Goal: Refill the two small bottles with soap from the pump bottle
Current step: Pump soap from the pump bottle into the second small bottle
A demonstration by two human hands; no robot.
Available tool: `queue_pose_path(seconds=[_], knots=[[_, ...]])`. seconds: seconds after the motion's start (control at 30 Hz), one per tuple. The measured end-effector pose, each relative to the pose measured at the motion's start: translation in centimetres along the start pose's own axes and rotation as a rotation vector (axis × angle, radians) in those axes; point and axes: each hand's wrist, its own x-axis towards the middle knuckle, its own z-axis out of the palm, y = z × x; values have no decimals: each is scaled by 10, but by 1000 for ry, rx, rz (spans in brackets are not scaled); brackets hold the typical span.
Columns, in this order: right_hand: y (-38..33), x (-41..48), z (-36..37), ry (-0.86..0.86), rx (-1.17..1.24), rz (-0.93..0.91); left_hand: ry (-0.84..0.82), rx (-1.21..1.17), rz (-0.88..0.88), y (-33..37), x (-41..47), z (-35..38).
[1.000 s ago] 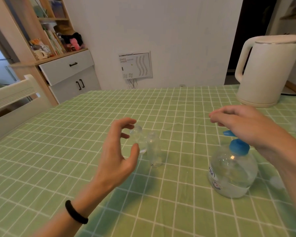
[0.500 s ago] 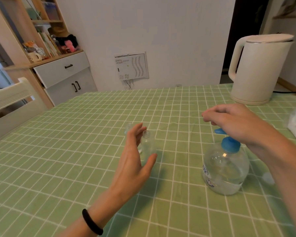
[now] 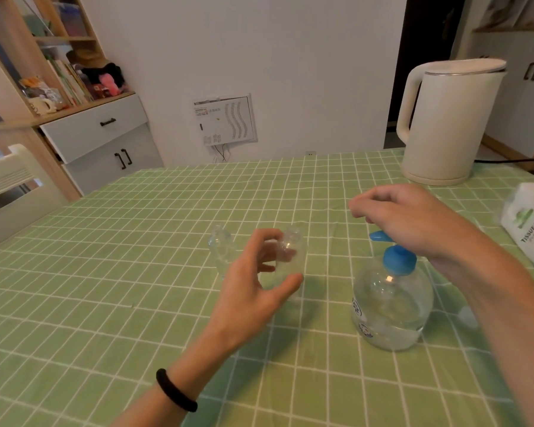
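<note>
My left grip (image 3: 253, 285) grasping a small bottle (image 3: 294, 240) mid-frame, my right grip (image 3: 413, 220) released, empty, above the pump bottle (image 3: 392, 306)

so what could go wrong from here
The left hand curls round the right small bottle, and the left small bottle stands right beside it, so it could get knocked over. The pump bottle's spout points over bare tablecloth. If the right hand above it presses before a bottle is underneath, soap would likely land on the cloth.
</note>
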Motion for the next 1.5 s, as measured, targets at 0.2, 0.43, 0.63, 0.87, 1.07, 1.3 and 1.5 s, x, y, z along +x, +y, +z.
queue_pose_path(seconds=[0.2,0.43,0.63,0.87,1.07,1.3,1.5], knots=[[-1,-2,-3,30,62,-27,-68,-126,146,19,33,-2],[-3,-2,-1,116,15,-77,-104,-204,231,12,34,12],[-2,2,1,138,36,-31,-107,-247,250,8,34,14],[-4,0,3,111,9,25,-137,-251,272,9,37,13],[-9,-4,4,68,-77,54,-181,-258,276,13,34,12],[-2,-1,7,32,-121,96,-194,-248,263,11,34,12],[-3,-3,5,87,-154,89,-194,-246,245,8,33,12]])
